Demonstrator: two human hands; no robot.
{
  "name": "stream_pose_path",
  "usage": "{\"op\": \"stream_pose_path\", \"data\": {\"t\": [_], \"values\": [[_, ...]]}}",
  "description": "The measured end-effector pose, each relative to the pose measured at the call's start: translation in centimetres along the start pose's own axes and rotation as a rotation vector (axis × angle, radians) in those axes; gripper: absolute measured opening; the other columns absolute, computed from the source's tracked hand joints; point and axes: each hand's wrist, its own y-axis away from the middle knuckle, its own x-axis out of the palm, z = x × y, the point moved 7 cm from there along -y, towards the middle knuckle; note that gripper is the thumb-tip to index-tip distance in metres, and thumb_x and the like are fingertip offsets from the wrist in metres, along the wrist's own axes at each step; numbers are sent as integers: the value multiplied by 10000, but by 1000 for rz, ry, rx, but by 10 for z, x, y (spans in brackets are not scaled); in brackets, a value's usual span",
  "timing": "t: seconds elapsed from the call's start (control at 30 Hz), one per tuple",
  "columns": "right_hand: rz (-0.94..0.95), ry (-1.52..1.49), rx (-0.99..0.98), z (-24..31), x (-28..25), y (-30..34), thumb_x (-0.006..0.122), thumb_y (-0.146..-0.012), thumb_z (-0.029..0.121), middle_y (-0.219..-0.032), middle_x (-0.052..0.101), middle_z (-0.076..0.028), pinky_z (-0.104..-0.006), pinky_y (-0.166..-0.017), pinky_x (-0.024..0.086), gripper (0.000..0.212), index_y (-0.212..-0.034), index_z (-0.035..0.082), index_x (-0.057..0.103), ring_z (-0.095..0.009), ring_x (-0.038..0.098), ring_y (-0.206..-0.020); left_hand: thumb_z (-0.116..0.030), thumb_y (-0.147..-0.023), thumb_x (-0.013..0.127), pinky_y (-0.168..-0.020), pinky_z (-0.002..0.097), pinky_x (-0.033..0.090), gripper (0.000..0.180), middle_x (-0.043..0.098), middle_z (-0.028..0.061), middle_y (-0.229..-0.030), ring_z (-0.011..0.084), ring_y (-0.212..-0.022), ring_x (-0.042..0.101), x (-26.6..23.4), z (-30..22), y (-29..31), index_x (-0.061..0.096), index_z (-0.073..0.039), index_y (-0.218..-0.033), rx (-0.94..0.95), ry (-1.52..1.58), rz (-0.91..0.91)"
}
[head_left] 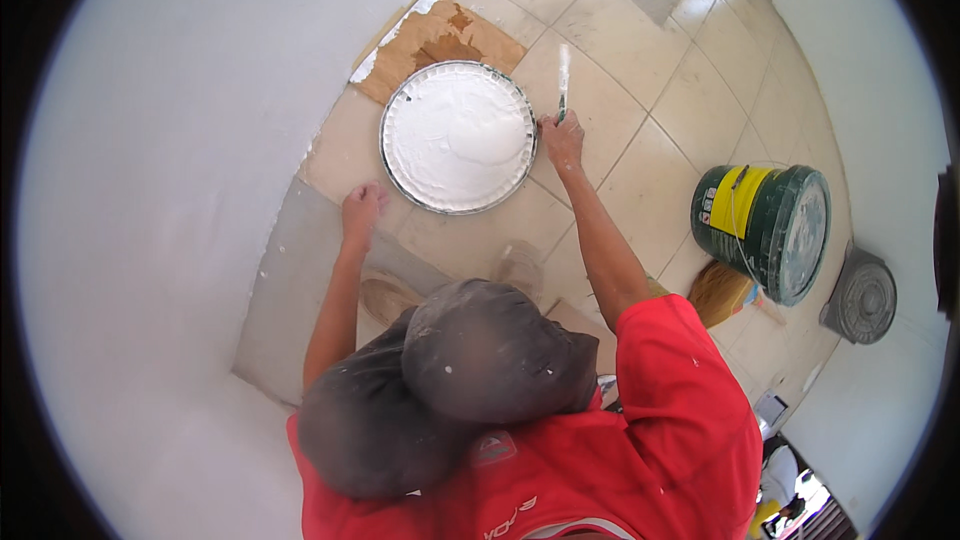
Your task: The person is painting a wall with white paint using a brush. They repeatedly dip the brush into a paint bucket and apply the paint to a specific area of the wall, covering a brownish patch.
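A round tub (393, 178) full of thick white paste stands on the floor in front of me, its notched rim smeared white. Just right of the tub, my right hand (564, 142) grips the dark handle of a putty knife (564, 75). The knife's narrow-looking blade points away from me and is coated white. My left hand (364, 210) hovers near the tub's lower left side, apart from it. Its fingers are loosely bent, and nothing shows in them. White dust marks both hands.
Brown cardboard (420, 38) with dark stains lies partly under the tub, beside the white wall (170, 190). To my right are a green bucket (765, 225) with a yellow label, a broom (722, 292) and a grey round-topped object (865, 298). A person (780, 480) is behind at lower right.
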Motion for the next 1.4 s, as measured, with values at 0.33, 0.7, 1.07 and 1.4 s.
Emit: {"op": "stream_pose_path", "data": {"t": [0.33,0.7,1.07,1.4], "values": [[-144,-22,57,-3,4,-5,768,-825,293,-726,686,-161,-434,-704,543,325,-796,9,613,-311,686,-694,-297,-1064,525,-891,375,572,444,707,191,-1098,269,-981,711,43,8,-16,605,113,-1214,-31,177,87],[-44,-132,49,-24,-13,-57,711,-816,340,-774,699,-191,-448,-758,539,375,-811,-27,631,-346,700,-762,-284,-1042,577,-882,353,584,465,701,204,-1137,277,-1015,725,72,2,-2,603,139,-1234,32,184,119],[134,-56,-98,-5,15,-65,695,-931,221,-776,716,-100,-323,-612,568,259,-859,6,570,-171,688,-645,-247,-1010,620,-819,350,599,377,707,168,-1074,248,-949,716,18,-4,71,617,85,-1189,-149,319,-51],[112,-180,-32,18,-2,-71,679,-935,236,-823,699,-172,-443,-729,528,274,-904,-16,576,-331,687,-766,-240,-990,640,-665,304,574,282,703,120,-976,178,-806,686,5,-55,155,623,15,-1109,-168,272,-358]]}}
